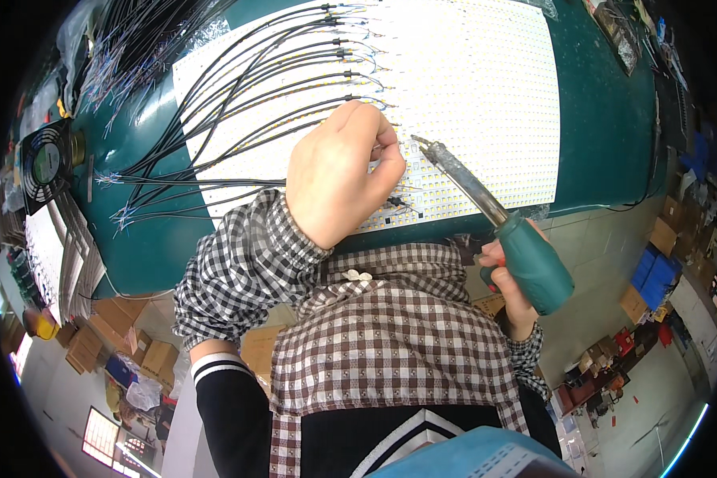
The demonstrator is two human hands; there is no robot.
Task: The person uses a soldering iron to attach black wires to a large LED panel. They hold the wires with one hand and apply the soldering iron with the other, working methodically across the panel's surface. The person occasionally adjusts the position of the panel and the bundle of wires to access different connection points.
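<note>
My left hand (338,171) is closed in a pinch over a white LED panel (494,95) dotted with small yellow chips. What lies between its fingertips is hidden, though black cables (255,143) pass beneath this hand. In my right hand (514,295) is a soldering gun (534,263) with a green handle. Its metal tip points up and left, just right of my left fingertips, close to the panel; contact cannot be judged. Several black cables lie across the panel's left part, their thin coloured wire ends reaching toward its middle.
The panel lies on a green table (605,119). A black fan (46,163) stands at the left edge, with stacked white boards (60,255) nearer. More loose cables (147,48) are bunched at the far left. Cardboard boxes (119,319) sit on the floor.
</note>
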